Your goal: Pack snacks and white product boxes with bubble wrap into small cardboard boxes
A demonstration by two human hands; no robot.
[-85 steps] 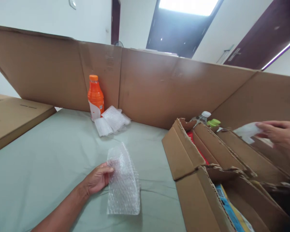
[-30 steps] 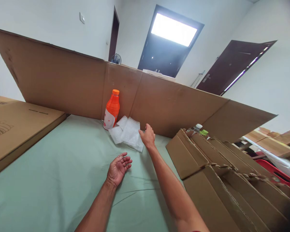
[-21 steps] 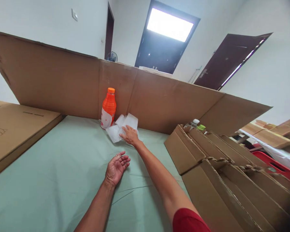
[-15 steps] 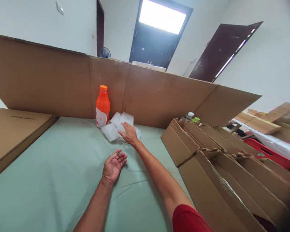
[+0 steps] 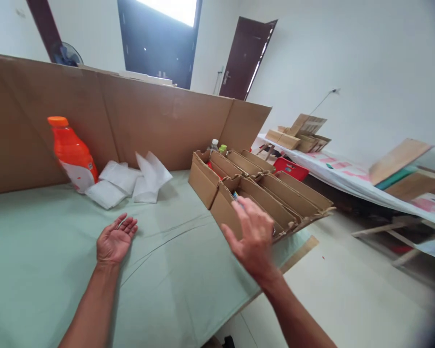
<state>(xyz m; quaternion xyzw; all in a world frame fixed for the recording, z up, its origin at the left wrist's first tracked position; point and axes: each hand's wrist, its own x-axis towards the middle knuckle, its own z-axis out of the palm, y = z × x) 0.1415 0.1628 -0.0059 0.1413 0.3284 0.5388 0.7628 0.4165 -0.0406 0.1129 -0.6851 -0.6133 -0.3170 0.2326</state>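
Note:
My left hand (image 5: 116, 240) rests palm up on the green cloth (image 5: 159, 270), its fingers loosely curled and nothing in it. Over the near edge of a divided cardboard box (image 5: 203, 186) is my right hand (image 5: 250, 237), fingers apart and holding nothing that shows. It partly hides the box's near compartments. Beyond my left hand lie white foam pouches (image 5: 107, 193), one standing half open (image 5: 151, 178). An orange bottle (image 5: 73, 157) with an orange cap stands behind them, by the cardboard wall.
A tall cardboard panel (image 5: 166, 116) closes off the back of the table. Bottle tops, one a white cap (image 5: 214, 143), stick out of the box's far compartments. To the right, past a floor gap, a white-covered table (image 5: 344, 169) carries boards and cartons.
My right hand has left the white pouches and swung right to the cardboard box. One pouch now stands up, half open. The view has turned right; my left hand stays palm up.

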